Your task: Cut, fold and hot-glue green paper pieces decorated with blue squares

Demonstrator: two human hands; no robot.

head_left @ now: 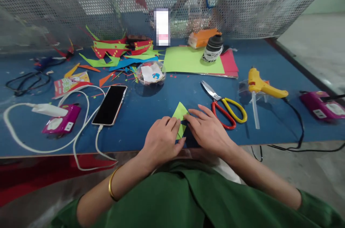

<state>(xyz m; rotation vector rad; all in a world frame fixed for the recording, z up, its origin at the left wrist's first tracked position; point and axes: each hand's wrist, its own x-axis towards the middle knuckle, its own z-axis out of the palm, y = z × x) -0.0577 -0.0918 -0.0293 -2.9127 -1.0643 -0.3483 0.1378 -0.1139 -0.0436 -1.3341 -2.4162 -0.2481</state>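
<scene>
A small piece of folded light-green paper (180,110) lies on the blue table near its front edge, with a pointed tip facing away from me. My left hand (164,135) bends its fingers over the paper's left side, the thumb by its lower edge, holding it against the tabletop. From the right, my right hand (208,129) reaches in with fingers spread, its fingertips touching the paper's right edge. Part of the paper is hidden under the fingers. Just beyond my right hand are scissors (222,104) with one red and one yellow handle, blades apart.
A yellow glue gun (265,85) stands at right with its black cord. At left are a phone (110,105), white cables and a purple socket block (62,120). Behind sit a clear tub (151,74), paper scraps, green sheets (185,60) and a black-capped bottle (213,49).
</scene>
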